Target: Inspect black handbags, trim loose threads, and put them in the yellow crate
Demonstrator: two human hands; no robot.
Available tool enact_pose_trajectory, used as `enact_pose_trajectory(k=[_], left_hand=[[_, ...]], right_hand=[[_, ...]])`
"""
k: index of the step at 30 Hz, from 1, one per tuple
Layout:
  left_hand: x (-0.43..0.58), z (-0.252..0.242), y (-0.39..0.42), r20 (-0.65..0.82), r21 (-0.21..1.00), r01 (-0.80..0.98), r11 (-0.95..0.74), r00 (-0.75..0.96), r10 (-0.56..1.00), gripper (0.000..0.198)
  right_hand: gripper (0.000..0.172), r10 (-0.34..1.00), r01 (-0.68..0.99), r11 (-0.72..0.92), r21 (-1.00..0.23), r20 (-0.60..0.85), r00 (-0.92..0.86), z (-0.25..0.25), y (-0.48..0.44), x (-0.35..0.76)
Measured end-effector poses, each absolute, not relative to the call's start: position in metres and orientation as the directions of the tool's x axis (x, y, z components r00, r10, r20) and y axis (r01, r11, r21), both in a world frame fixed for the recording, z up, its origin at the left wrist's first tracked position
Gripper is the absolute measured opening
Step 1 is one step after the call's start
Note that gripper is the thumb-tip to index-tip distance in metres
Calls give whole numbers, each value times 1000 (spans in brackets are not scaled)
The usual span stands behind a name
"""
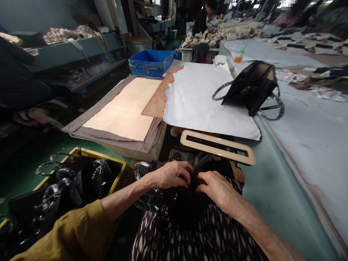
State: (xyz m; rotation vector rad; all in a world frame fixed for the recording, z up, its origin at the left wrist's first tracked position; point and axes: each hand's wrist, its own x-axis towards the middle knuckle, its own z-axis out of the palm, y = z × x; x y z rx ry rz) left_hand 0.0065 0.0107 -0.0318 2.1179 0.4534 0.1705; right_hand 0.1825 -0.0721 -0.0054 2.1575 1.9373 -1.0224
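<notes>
A black bag (pixel 187 208) with a gold clasp and plastic-wrapped handles rests on my lap. My left hand (pixel 175 174) has its fingers curled over the bag's upper edge. Facing it, my right hand (pixel 214 186) pinches the dark material at the opening, fingers bent inward. The fingertips of both are partly hidden in the black material. Just beyond the hands lies a pale wooden frame with a long slot (pixel 217 146). A second black bag (pixel 251 87) stands on the white sheet (pixel 195 98), its handles wrapped in plastic.
At the lower left, a yellow crate (pixel 119 174) holds several black bags. A pale board (pixel 125 108) lies on grey cloth over a bin. Behind are a blue bin (pixel 150 63) and an orange bottle (pixel 239 56). A green-blue table edge (pixel 272 181) runs along the right. People sit farther off.
</notes>
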Motion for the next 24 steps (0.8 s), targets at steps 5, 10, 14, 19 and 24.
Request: enact_pose_trajectory(k=[5, 10, 14, 19, 24], left_hand=[[11, -40, 11, -70, 835, 342, -432, 843, 533, 5], [14, -43, 12, -138, 802, 430, -414, 808, 573, 5], [15, -44, 13, -142, 785, 452, -424, 797, 588, 4], [17, -47, 14, -179, 771, 495, -402, 773, 608, 5], [19, -49, 14, -204, 773, 516, -370, 754, 625, 9]], right_hand=[[15, 893, 920, -139, -365, -448, -43, -4, -73, 180], [22, 893, 925, -127, -359, -447, -51, -2, -73, 181], [24, 905, 932, -114, -345, -422, -45, -2, -73, 180], [26, 917, 929, -105, -356, -397, -49, -3, -73, 178], [27, 925, 937, -78, -341, -375, -60, -4, -73, 178]])
